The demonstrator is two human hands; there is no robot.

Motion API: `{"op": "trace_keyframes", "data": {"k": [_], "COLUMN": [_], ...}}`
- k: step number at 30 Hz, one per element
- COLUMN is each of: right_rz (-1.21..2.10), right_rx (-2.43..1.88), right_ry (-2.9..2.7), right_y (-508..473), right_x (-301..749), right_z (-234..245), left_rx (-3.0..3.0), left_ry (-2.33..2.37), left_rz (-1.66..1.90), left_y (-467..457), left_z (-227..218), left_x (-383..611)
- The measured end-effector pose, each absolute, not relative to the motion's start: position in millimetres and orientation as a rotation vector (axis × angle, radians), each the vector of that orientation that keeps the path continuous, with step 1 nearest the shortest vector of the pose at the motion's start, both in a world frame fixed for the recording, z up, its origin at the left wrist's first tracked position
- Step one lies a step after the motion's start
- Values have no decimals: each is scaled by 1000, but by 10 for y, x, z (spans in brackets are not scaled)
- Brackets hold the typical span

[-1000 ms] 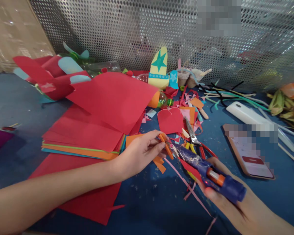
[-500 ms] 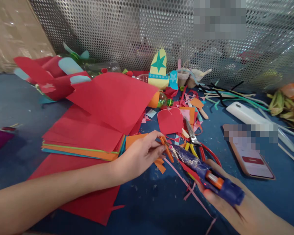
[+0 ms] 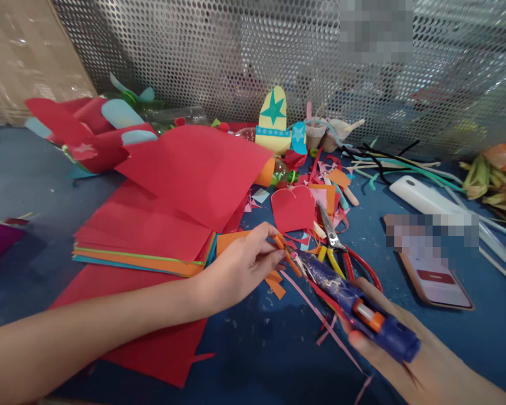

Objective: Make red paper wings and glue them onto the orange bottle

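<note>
My left hand (image 3: 248,264) pinches a narrow orange paper piece (image 3: 292,260) between thumb and fingers. My right hand (image 3: 400,343) is wrapped around a dark blue glue gun (image 3: 335,284), its nozzle pointing up and left against or very close to the orange piece; I cannot tell if they touch. Dried glue strings cling to the gun's front. Just beyond it lie scissors (image 3: 331,228) with red handles, partly hidden by the gun. A red heart-shaped paper (image 3: 293,208) rests near the blades. Under my left forearm is a red sheet (image 3: 164,354).
A stack of coloured paper (image 3: 143,225) lies at left, topped by a large red sheet (image 3: 198,169). Paper-covered bottle crafts (image 3: 274,121) stand along the perforated metal panel (image 3: 202,50). A phone (image 3: 434,275) and a white glue gun-like object (image 3: 425,197) lie at right, with paper scraps mid-table.
The glue gun has tilted and shifted slightly downward in my right hand. My left hand holds the orange piece in almost the same spot.
</note>
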State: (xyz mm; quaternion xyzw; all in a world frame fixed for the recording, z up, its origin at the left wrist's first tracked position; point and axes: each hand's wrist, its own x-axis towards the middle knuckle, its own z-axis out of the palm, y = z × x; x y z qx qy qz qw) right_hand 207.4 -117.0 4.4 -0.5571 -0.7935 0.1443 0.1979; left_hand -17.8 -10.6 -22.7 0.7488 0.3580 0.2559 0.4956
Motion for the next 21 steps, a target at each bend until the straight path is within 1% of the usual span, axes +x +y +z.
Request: {"op": "trace_keyframes", "data": {"k": [4, 10, 16, 21], "right_rz": [320, 348, 179, 243], "right_rx": [-1527, -1578, -1581, -1645], "right_ry": [-2274, -2274, -2303, -2272], "right_y": [-1202, -1226, -1262, -1249], "right_x": [2119, 2124, 2180, 2164], "right_z": [26, 18, -43, -37], "left_rx": [1828, 1812, 1660, 1613], "left_ry": [879, 892, 865, 833], "left_rz": [654, 712, 730, 785], "left_y": [-98, -87, -66, -51], "left_z": [-222, -192, -211, -211], "left_x": [-179, -177, -190, -186]}}
